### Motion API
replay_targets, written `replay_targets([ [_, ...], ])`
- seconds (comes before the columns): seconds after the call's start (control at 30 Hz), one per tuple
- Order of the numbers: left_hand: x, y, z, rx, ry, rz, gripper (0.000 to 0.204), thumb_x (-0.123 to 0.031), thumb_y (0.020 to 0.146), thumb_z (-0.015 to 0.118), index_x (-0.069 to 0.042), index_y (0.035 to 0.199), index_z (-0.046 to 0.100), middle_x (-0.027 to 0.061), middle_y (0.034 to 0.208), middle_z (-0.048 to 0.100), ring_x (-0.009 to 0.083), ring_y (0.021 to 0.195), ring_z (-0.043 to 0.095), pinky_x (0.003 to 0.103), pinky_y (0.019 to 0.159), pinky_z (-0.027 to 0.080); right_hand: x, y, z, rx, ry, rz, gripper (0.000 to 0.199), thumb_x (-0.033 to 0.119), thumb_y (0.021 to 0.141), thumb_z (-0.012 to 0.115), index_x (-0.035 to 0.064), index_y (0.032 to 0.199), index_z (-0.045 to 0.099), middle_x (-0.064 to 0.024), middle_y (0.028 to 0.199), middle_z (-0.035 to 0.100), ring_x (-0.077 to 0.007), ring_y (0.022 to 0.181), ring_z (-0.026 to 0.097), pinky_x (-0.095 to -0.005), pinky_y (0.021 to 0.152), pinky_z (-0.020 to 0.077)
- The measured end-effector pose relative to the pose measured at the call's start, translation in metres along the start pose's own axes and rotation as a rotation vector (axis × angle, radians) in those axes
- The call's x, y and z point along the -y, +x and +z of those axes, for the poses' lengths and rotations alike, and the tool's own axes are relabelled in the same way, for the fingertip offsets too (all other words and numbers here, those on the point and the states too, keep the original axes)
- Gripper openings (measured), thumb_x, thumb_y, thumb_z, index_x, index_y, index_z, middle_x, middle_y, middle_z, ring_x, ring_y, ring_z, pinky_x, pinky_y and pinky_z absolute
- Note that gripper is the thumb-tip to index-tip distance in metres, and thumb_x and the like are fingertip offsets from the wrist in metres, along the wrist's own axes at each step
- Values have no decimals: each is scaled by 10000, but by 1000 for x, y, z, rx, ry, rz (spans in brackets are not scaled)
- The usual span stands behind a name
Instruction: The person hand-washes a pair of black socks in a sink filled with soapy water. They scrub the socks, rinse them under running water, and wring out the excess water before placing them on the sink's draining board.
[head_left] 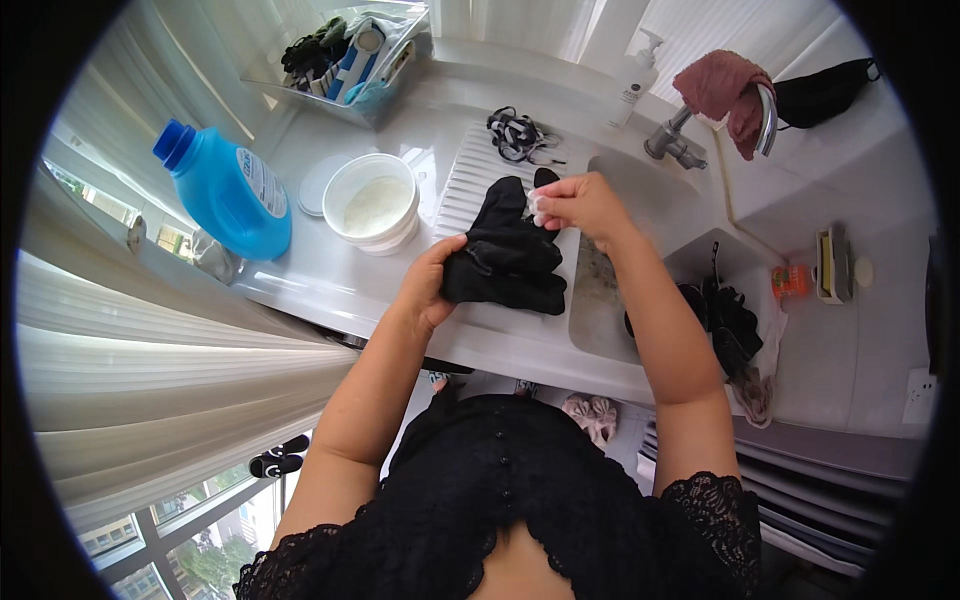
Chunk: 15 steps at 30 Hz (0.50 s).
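A limp black cloth item (508, 262) lies bunched over the ribbed washboard part (465, 175) of the white sink counter; its folds hide its exact kind. My left hand (432, 285) grips its left side, thumb on top and the other fingers mostly hidden beneath. Above its upper right part, my right hand (580, 208) is closed in a pinch. White stuff, like a small lump or foam (538, 210), shows at those fingertips. Just beyond lie tangled black-and-white laces (515, 135).
To the left stand a white tub (372, 200) of whitish powder, its lid (322, 185) and a blue detergent bottle (235, 195). Behind is a clear bin (345, 65). At right are the basin (600, 300), a tap (675, 140) draped with a pink cloth (715, 85), and dark items (730, 320).
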<state>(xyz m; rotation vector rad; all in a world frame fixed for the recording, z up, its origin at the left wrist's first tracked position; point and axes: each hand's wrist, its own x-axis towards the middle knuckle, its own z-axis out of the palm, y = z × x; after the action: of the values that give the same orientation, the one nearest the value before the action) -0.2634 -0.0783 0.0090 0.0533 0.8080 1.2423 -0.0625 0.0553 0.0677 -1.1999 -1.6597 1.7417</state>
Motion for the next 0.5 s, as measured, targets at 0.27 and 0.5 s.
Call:
replay_targets([
  [0.27, 12, 21, 7, -52, -18, 0, 290, -290, 894, 581, -24, 1011, 577, 123, 976, 655, 237, 841, 657, 385, 776, 549, -57, -44, 69, -117, -551, -770, 272, 37, 748, 659, 48, 1019, 666, -118, 969, 647, -296, 885, 606, -336, 782, 489],
  [0.5, 13, 16, 46, -22, -52, -46, 205, -167, 825, 630, -24, 965, 587, 108, 912, 649, 253, 807, 649, 391, 762, 544, -48, -75, 33, -326, -727, -760, 672, 233, 654, 768, 80, 1258, 516, -120, 1131, 537, -308, 1052, 502, -419, 894, 417],
])
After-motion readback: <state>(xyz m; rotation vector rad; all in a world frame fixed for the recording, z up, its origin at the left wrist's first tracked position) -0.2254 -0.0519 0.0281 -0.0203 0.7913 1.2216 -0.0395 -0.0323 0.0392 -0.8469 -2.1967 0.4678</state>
